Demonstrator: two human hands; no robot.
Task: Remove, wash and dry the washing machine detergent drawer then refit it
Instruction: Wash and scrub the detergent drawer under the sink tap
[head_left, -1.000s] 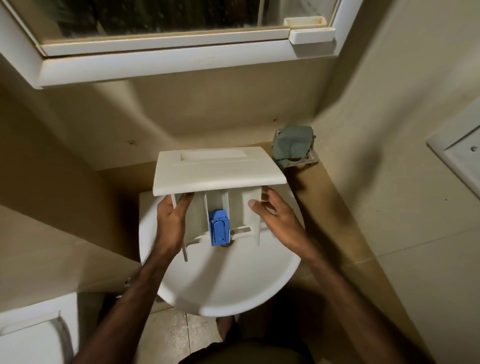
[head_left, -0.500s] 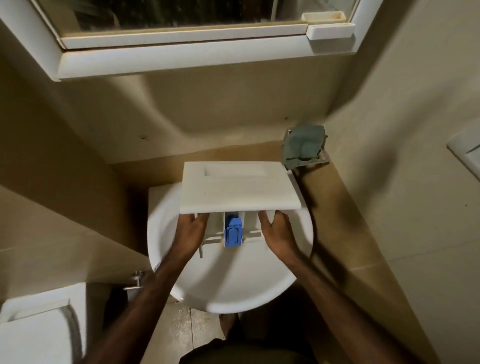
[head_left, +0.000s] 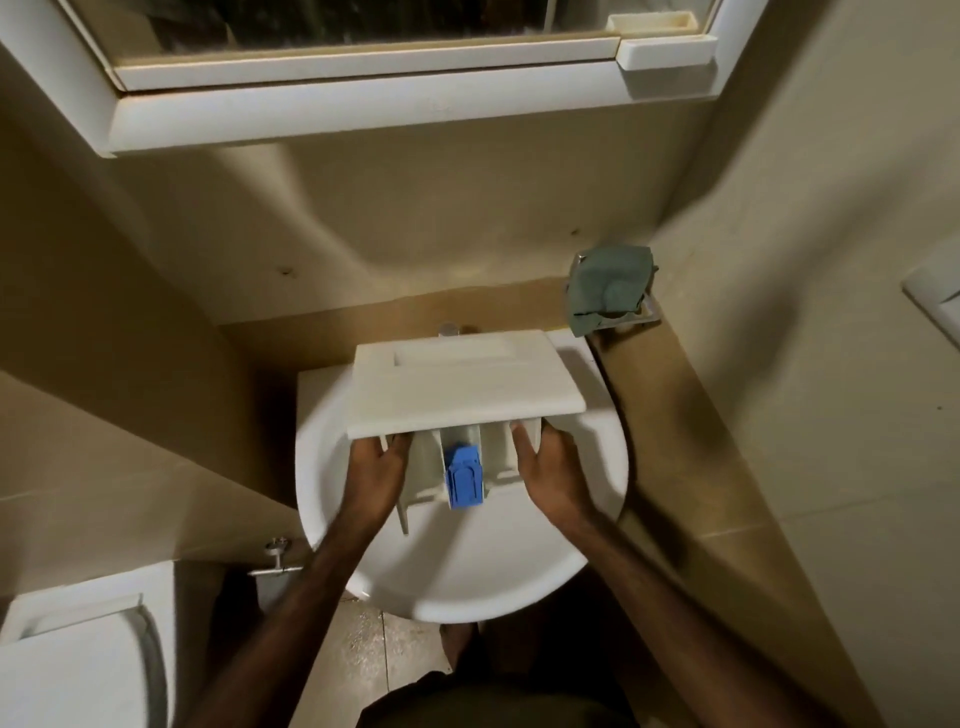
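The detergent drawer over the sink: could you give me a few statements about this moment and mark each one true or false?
1. Both hands, left and right, hold the detergent drawer above the sink. True.
2. The drawer's middle insert is red. False: it is blue.
3. A green cloth lies on a rack at the wall, right of the sink. True.
4. The cloth is draped over the drawer. False: it lies apart, on the rack.
5. The drawer lies at the bottom of the basin with no hand on it. False: both hands grip its sides.
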